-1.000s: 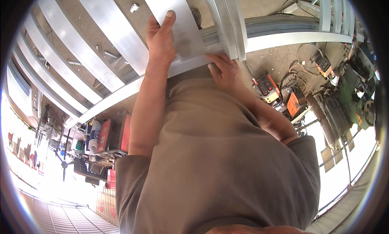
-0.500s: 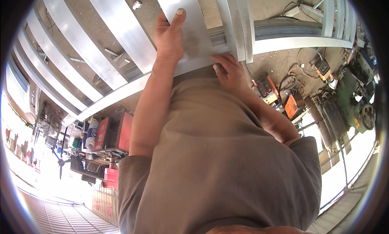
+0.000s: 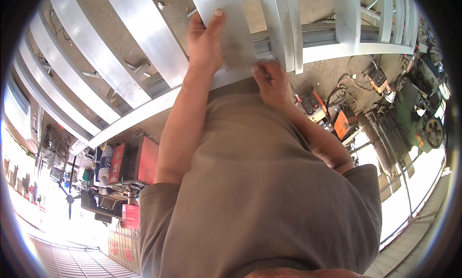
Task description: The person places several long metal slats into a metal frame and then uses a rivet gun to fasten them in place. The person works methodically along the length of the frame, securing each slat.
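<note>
A wide silvery metal slat [image 3: 230, 30] lies across the near rail [image 3: 130, 115] of a metal frame. My left hand [image 3: 206, 39] is closed round the slat's left edge, thumb on top and the other fingers partly hidden beneath. My right hand [image 3: 274, 83] is at the slat's near end by the rail, fingers curled and thumb tip against the slat. Whatever lies between those fingers is hidden. Just right of it stand narrower upright metal strips [image 3: 284, 32], side by side.
More slats [image 3: 144, 32] cross the frame to the left, and another slat [image 3: 347, 23] stands to the right. Beyond the rail are an orange-and-black machine [image 3: 312, 104], cables, a green machine [image 3: 409, 109] with a wheel, and a red cabinet [image 3: 144, 157].
A slat now stands at the right, where a gap was. My right fingers have curled in, and the thumb has come onto the slat's end. My left hand keeps its grip.
</note>
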Demonstrator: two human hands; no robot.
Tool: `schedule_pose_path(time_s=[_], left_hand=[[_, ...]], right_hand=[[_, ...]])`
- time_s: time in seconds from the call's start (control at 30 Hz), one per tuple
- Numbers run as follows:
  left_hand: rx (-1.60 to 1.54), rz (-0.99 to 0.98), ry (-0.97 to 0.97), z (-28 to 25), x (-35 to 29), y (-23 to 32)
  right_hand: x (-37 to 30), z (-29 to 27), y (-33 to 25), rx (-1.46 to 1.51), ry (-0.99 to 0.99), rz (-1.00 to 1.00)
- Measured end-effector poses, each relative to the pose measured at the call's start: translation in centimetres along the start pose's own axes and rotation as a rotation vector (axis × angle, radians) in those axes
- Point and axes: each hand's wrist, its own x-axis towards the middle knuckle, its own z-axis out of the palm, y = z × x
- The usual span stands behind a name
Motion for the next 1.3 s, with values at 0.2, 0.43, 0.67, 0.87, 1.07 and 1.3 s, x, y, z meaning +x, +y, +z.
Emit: schedule_pose_path(time_s=[0.2,0.43,0.67,0.87,1.07,1.3], left_hand=[[0.027,-0.008,0.030,-0.1,0.3,-0.2],[-0.022,-0.024,0.013,0.1,-0.3,0.5],[0.072,-0.038,0.036,0.2,-0.1,0.5],[0.001,-0.001,0.001,0.0,0.4,-0.4],[-0.004,0.026,0.023,0.0,0.7,-0.9],[0.043,0.005,0.014,-0.1,1.0,-1.1]], right_hand=[[0.0,0.8,0.0,0.097,0.049,0.108],[-0.1,0.3,-0.6,0.157,0.010,0.192],[0.1,1.1,-0.9,0.187,0.093,0.266],[0.0,1.1,-0.6,0.103,0.087,0.251],[0.2,0.7,-1.3,0.046,0.055,0.266],[0.4,0.8,-1.7,0.008,0.110,0.294]])
